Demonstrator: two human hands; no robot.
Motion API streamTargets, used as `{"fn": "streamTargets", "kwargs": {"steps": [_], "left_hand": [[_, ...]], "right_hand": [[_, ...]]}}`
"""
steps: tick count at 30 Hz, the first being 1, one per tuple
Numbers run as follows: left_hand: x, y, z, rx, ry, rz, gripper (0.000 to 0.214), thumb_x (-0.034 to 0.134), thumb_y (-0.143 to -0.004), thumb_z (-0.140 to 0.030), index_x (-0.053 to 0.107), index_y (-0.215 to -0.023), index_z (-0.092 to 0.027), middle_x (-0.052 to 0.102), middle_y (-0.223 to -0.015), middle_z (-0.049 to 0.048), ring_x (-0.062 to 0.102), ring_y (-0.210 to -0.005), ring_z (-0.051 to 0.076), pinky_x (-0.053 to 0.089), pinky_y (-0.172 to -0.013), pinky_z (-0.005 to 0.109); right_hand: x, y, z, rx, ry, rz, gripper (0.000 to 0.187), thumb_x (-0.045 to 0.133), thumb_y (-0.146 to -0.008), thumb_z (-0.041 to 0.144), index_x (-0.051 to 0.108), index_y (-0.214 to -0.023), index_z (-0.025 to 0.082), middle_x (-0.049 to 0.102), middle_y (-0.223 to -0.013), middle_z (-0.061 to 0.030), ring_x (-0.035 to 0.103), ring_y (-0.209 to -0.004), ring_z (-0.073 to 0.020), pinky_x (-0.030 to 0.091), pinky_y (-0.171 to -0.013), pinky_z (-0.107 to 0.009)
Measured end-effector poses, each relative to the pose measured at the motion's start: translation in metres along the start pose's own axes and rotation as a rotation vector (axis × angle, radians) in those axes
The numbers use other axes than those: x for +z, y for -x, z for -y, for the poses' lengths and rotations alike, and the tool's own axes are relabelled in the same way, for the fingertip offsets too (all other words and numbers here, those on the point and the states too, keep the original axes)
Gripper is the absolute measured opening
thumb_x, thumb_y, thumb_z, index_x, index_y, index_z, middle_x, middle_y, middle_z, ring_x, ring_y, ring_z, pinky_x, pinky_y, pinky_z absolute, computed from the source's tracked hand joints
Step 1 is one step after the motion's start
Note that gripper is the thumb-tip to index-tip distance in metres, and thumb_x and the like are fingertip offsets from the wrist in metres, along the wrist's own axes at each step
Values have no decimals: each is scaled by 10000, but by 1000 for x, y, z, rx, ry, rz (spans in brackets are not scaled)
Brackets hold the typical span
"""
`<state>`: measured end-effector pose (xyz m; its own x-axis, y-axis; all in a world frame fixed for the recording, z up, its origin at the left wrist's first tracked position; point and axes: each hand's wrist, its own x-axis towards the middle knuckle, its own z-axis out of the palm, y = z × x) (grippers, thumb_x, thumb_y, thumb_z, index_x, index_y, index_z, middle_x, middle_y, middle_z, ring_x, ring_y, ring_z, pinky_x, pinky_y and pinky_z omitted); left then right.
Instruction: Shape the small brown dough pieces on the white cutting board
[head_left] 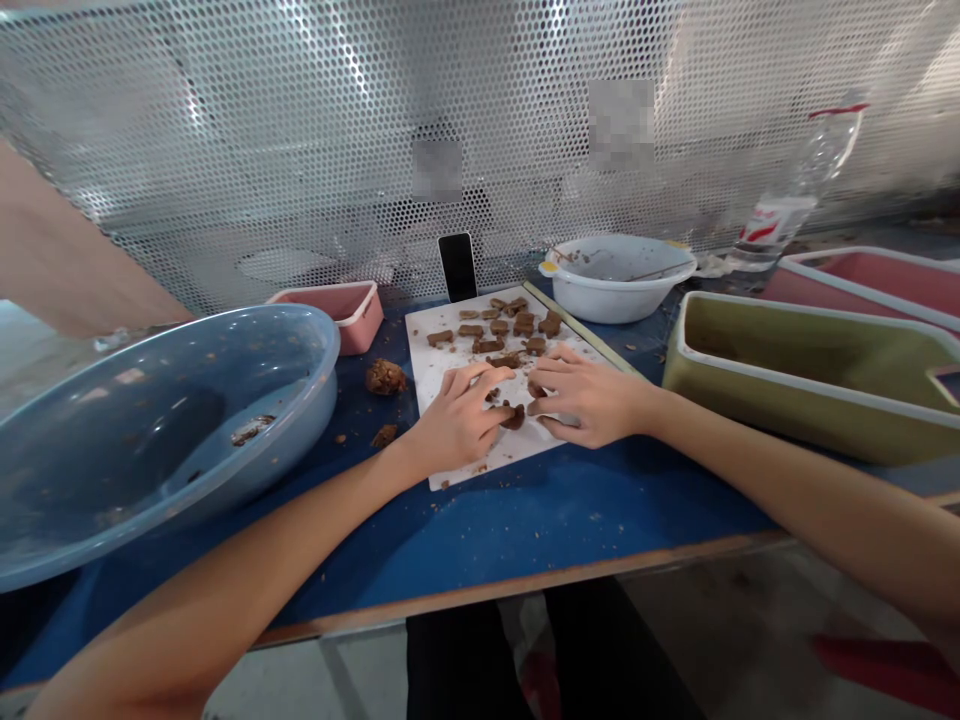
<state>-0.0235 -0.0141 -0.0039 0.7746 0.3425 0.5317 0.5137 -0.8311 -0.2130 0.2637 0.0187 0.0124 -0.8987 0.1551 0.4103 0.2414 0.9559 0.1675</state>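
Observation:
My left hand (463,418) lies low over a white board (457,465), its fingers spread to the right. One of its fingertips touches a small dark brown lump (514,416), perhaps clay. Facing it from the right is my right hand (589,400), fingers bent around another brown piece (535,389), partly hidden beneath them. Beyond both hands, several small brown block-like pieces (523,324) lie in loose rows on the board. Crumbs are scattered around them. A rough brown clump (386,377) sits on the blue table left of the board.
A large blue basin (300,400) stands left, near a pink container (361,325). A phone (457,268) leans on the perforated metal sheet (300,150). Rightward are a white basin (611,300), a green container (750,400), a red container (840,262) and a bottle (780,215).

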Motion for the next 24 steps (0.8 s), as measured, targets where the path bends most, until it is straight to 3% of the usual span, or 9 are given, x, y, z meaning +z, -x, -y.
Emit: {"fn": "streamTargets", "kwargs": {"steps": [11, 19, 24], "left_hand": [[0, 0, 0, -17, 5, 63, 278, 578, -1068, -178, 850, -1101, -223, 570, -1593, 164, 462, -1468, 399, 458, -1124, 593], [-1, 0, 0, 7, -26, -22, 297, 549, -1067, -160, 826, -967, -194, 601, -1529, 178, 496, -1409, 380, 470, -1078, 561], [-2, 0, 0, 14, -21, 11, 312, 545, -1060, -154, 848, -1006, -205, 605, -1533, 175, 496, -1415, 387, 465, -1063, 561]], "right_hand": [[2, 2, 0, 13, -39, 24, 203, 594, -1071, 248, 789, -1085, 195, 674, -1055, -114, 568, -1021, -278, 398, -971, -465], [-2, 1, 0, 29, -93, -8, 195, 588, -1063, 235, 782, -1071, 213, 652, -1005, -80, 560, -980, -257, 388, -948, -447], [-4, 1, 0, 67, -213, 16, 245, 570, -1075, 237, 794, -1173, 223, 676, -1012, -75, 580, -990, -248, 379, -948, -435]]}}
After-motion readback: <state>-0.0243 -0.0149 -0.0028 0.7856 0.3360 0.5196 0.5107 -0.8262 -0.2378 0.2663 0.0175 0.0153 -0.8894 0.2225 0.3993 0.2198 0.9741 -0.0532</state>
